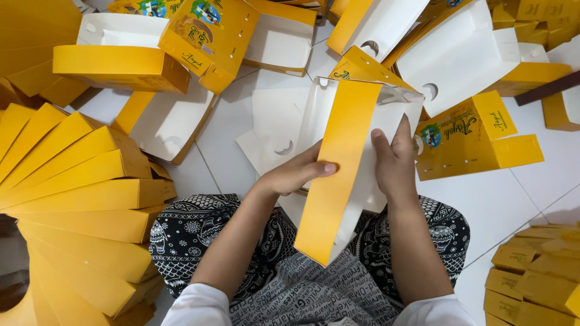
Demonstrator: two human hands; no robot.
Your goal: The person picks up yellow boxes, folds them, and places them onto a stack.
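Observation:
Over my lap I hold a half-folded yellow and white cardboard box [338, 175]. A long yellow flap of it hangs down toward my knees. My left hand [296, 174] grips the box's left side, thumb lying on the yellow flap. On the right side, my right hand [394, 162] presses flat against the white inner wall with its fingers pointing up. Black and white patterned trousers [199, 232] cover my crossed legs below the box.
A fanned stack of flat yellow box blanks [78, 199] lies at my left. Open folded boxes [163, 118] and printed yellow boxes [471, 136] are scattered on the white tiled floor [507, 205] ahead. More stacked yellow boxes [538, 278] sit at lower right.

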